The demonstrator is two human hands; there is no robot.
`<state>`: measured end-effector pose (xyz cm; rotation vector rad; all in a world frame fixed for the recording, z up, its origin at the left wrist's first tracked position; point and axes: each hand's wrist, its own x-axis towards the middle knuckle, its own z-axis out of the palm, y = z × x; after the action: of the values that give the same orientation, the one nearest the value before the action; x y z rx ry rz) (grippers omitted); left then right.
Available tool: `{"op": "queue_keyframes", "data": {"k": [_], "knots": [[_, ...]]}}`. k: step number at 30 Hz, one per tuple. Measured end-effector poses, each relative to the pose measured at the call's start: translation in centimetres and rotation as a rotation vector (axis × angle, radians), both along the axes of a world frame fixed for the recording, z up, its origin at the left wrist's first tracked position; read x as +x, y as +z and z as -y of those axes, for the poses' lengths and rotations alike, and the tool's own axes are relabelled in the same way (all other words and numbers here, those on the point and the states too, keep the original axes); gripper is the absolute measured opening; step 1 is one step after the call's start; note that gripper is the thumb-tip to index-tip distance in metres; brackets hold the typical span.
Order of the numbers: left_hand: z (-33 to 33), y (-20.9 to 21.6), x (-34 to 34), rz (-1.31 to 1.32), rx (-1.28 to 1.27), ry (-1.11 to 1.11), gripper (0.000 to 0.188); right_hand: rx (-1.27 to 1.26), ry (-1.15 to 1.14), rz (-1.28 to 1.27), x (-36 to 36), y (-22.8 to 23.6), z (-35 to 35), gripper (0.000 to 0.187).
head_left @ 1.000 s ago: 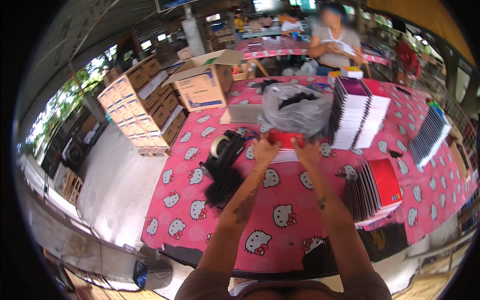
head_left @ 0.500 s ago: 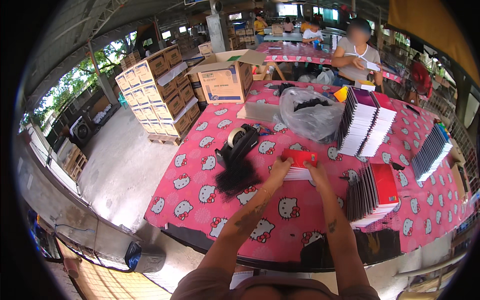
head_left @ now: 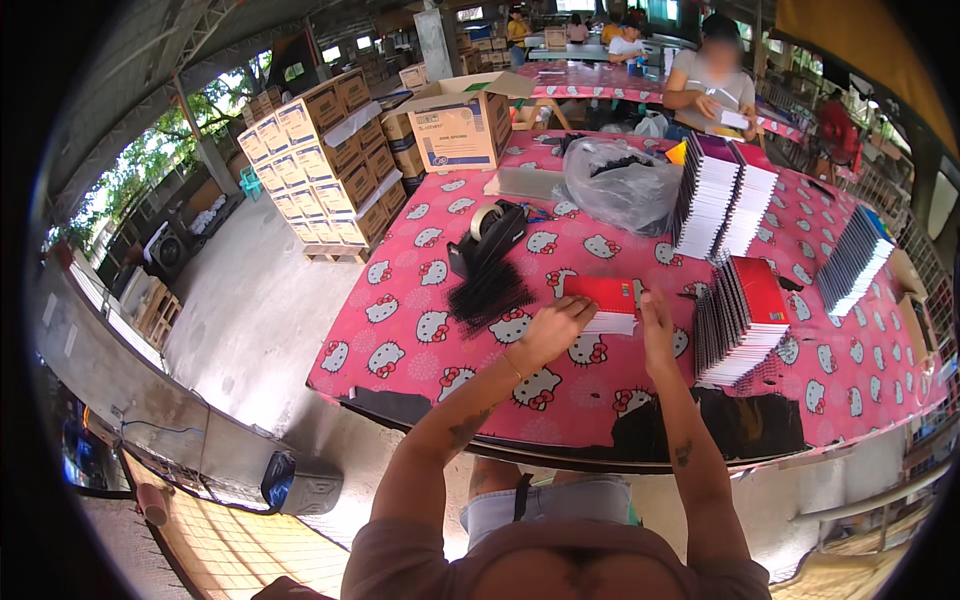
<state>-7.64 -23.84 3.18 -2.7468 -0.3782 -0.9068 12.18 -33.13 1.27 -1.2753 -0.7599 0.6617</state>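
A small stack of red-covered paper pads (head_left: 602, 292) with white page edges lies on the pink cartoon-cat tablecloth in front of me. My left hand (head_left: 558, 328) is closed on its left side, fingers bent over the edge. Upright along the right side is my right hand (head_left: 656, 322), its fingers stretched out and holding nothing; whether it touches the pads I cannot tell. Left of the pads lies a heap of black binding coils (head_left: 490, 298), with a black tape dispenser (head_left: 487, 238) just behind it. To the right stands a pile of red spiral notebooks (head_left: 745, 320).
Taller notebook stacks (head_left: 712, 205) and a clear plastic bag (head_left: 622, 190) sit farther back. Another notebook row (head_left: 855, 265) is at the right. An open carton (head_left: 460, 135) stands at the far left corner, near stacked boxes (head_left: 320, 165). A co-worker (head_left: 712, 90) handles paper across the table.
My right hand has gone from gripping the pads to straight fingers at their side. The left hand has shifted along the left edge. The view has tilted, so the table sits higher.
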Motion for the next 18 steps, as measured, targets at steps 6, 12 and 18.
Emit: {"op": "queue_keyframes", "data": {"k": [6, 12, 18], "knots": [[1.4, 1.5, 0.1, 0.052, 0.03, -0.022, 0.034, 0.16, -0.012, 0.329, -0.5, -0.8, 4.8, 0.062], [-1.4, 0.9, 1.3, 0.255, -0.205, -0.061, 0.011, 0.134, -0.008, 0.281, -1.6, -1.9, 4.5, 0.057], [4.9, 3.8, -0.6, 0.272, -0.188, -0.013, 0.019, 0.214, -0.05, 0.573, -2.2, 1.5, 8.2, 0.069]]}}
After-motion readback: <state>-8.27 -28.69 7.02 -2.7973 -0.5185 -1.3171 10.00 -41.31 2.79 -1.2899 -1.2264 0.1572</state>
